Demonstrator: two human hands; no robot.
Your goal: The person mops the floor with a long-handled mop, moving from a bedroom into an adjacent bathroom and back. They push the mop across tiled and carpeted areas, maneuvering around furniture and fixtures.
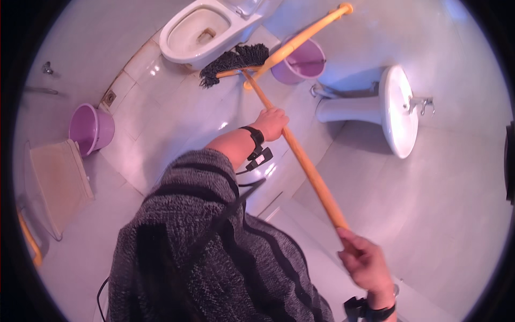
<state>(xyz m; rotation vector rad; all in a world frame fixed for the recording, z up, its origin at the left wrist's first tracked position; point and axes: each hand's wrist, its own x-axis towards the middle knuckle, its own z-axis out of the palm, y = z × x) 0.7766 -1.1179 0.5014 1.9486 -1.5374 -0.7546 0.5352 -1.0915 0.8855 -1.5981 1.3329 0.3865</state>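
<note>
A mop with a dark string head (237, 60) and a long wooden handle (312, 173) slants across the view. My left hand (271, 124) grips the handle's upper stretch, closer to the mop head. Lower right, my right hand (364, 259) is wrapped around the handle's near end. The strings lie beside the base of a white toilet (197, 34), whose bowl has brown stains. Whether they press on the tiled floor (189, 108) cannot be made out. Black straps circle both wrists, and a small device hangs by the left one.
A yellow grab bar (307, 35) passes close to the mop head, before a purple bucket (299, 60). To the right stands a white pedestal washbasin (400, 112). At left are another purple bucket (91, 129) and a beige wall-side panel (60, 181). A black cable (253, 184) hangs near my sleeve.
</note>
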